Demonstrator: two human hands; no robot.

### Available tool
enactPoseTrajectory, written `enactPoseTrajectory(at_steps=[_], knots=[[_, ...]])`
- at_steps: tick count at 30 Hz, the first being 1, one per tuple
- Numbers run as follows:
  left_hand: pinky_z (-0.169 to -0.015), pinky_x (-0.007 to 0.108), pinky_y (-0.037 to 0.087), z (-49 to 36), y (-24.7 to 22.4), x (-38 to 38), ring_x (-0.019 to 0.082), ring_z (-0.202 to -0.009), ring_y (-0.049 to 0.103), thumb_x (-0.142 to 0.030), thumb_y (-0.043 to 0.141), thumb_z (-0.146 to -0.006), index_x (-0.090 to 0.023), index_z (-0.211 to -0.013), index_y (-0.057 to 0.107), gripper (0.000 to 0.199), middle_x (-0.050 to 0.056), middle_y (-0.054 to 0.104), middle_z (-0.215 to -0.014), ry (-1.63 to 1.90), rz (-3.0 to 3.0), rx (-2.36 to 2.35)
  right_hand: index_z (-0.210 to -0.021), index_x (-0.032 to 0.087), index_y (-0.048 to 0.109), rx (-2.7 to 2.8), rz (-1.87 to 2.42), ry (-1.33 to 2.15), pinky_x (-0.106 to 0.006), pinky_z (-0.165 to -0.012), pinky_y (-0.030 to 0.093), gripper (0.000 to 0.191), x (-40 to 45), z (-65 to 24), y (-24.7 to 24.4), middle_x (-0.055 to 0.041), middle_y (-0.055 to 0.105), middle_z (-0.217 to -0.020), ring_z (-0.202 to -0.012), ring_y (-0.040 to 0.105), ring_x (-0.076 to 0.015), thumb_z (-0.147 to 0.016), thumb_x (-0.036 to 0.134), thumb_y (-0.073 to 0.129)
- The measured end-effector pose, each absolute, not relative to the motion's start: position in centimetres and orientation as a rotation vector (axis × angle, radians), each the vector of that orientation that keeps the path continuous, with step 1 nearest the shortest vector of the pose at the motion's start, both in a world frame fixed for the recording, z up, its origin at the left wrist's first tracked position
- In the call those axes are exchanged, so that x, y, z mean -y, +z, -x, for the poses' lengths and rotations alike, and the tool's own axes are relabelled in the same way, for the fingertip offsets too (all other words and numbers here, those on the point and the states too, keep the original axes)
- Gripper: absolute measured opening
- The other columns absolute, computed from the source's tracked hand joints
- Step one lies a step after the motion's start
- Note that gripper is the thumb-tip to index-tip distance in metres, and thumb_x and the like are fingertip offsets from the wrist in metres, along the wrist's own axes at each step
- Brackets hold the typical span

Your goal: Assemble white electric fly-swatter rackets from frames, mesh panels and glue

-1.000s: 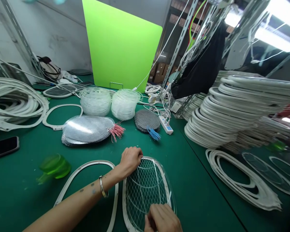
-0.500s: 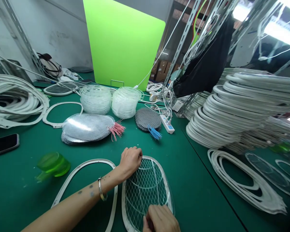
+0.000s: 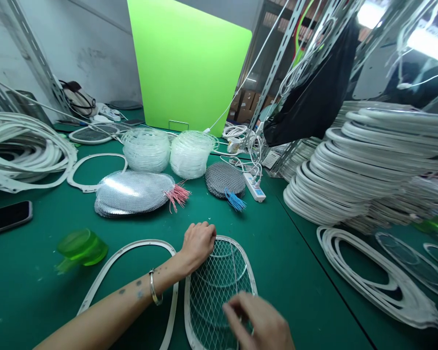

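Observation:
My left hand (image 3: 197,247) rests at the top of a white oval fly-swatter frame (image 3: 187,306), its fingers curled over the rim. Inside that frame lies a diamond wire mesh (image 3: 219,277). My right hand (image 3: 257,321) is blurred and hovers over the frame's lower right side, fingers loosely apart and holding nothing. The hand hides part of the mesh. A bare white oval frame (image 3: 129,251) lies beside the mesh frame, under my left forearm.
Tall stacks of white frames (image 3: 324,189) stand to the right, and a white frame pile (image 3: 22,150) sits at the left. Round mesh stacks with pink wires (image 3: 133,193) and blue wires (image 3: 224,180) lie ahead, near a power strip (image 3: 254,187), green cup (image 3: 82,248) and phone (image 3: 7,218).
My right hand has lifted off the lower mesh and moved up and to the right, its fingers opening. My left hand stays on the rim.

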State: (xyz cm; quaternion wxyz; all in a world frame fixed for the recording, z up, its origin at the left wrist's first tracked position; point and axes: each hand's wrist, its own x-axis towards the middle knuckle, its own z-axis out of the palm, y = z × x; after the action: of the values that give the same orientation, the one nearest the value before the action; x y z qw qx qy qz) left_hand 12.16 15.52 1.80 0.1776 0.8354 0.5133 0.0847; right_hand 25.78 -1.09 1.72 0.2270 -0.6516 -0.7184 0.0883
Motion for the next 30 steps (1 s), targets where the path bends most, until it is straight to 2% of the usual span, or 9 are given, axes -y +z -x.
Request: enactPoseTrajectory(at_steps=[2, 4, 6, 9, 21, 26, 30], knots=[[-0.079, 0.033, 0.037, -12.2, 1.8, -15.5, 0.021, -0.092, 0.061, -0.023, 0.044, -0.095, -0.022, -0.095, 0.066, 0.022, 0.005, 0.068, -0.097, 0.246, -2.369, -1.457, -0.082, 0.027, 0.063, 1.879, 1.801, 0.425, -0.026, -0.062, 0.045, 0.029, -2.8, -26.9, 3.3, -0.0014, 0.067, -0.079, -0.070, 0.063, -0.0171, -0.098, 0.043, 0.045], [-0.079, 0.033, 0.038, -12.2, 1.8, -15.4, 0.021, -0.093, 0.061, -0.024, 0.044, -0.096, -0.022, -0.096, 0.066, 0.022, 0.005, 0.068, -0.097, 0.256, -2.371, -1.465, -0.093, 0.027, 0.066, 1.793, 1.840, 0.437, -0.028, -0.068, 0.047, 0.022, -7.0, -27.8, 3.5, -0.0024, 0.068, -0.089, -0.080, 0.064, -0.0185, -0.096, 0.043, 0.050], [-0.079, 0.032, 0.038, -12.1, 1.7, -15.3, 0.021, -0.095, 0.061, -0.024, 0.045, -0.096, -0.022, -0.097, 0.066, 0.021, 0.005, 0.068, -0.098, 0.265, -2.371, -1.470, -0.095, 0.027, 0.068, 1.791, 1.866, 0.426, -0.029, -0.069, 0.047, 0.016, -10.5, -28.3, 2.6, -0.0033, 0.067, -0.089, -0.082, 0.063, -0.0202, -0.092, 0.039, 0.057], [-0.078, 0.031, 0.038, -12.1, 1.4, -15.3, 0.020, -0.095, 0.061, -0.025, 0.047, -0.096, -0.022, -0.096, 0.066, 0.019, 0.005, 0.067, -0.098, 0.277, -2.369, -1.463, -0.085, 0.026, 0.070, 1.847, 1.858, 0.428, -0.030, -0.072, 0.046, 0.012, -13.0, -28.5, 0.6, -0.0030, 0.065, -0.087, -0.084, 0.061, -0.0207, -0.089, 0.032, 0.060], [-0.080, 0.033, 0.041, -12.2, 1.1, -15.4, 0.022, -0.095, 0.061, -0.025, 0.047, -0.096, -0.022, -0.097, 0.063, 0.017, 0.005, 0.066, -0.099, 0.247, -2.327, -1.467, -0.081, 0.023, 0.059, 1.971, 1.793, 0.457, -0.032, -0.082, 0.043, 0.014, -12.6, -28.9, -0.6, -0.0034, 0.063, -0.091, -0.092, 0.057, -0.0210, -0.094, 0.026, 0.054], [-0.079, 0.035, 0.044, -12.3, 1.6, -15.9, 0.025, -0.097, 0.063, -0.028, 0.049, -0.095, -0.022, -0.102, 0.060, 0.015, 0.006, 0.068, -0.102, 0.163, -2.234, -1.506, -0.083, 0.023, 0.059, 1.904, 1.936, 0.522, -0.029, -0.073, 0.044, 0.011, -13.3, -29.0, -0.5, -0.0020, 0.064, -0.092, -0.086, 0.059, -0.0182, -0.091, 0.029, 0.058], [-0.072, 0.036, 0.049, -12.5, 2.2, -18.1, 0.027, -0.090, 0.066, -0.040, 0.062, -0.086, -0.020, -0.102, 0.061, 0.025, 0.006, 0.070, -0.095, 0.012, -2.110, -1.530, -0.074, 0.021, 0.059, 1.905, 2.076, 0.661, -0.026, -0.061, 0.042, 0.016, -14.8, -29.4, 0.0, 0.0011, 0.064, -0.081, -0.072, 0.058, -0.0148, -0.083, 0.029, 0.070]])
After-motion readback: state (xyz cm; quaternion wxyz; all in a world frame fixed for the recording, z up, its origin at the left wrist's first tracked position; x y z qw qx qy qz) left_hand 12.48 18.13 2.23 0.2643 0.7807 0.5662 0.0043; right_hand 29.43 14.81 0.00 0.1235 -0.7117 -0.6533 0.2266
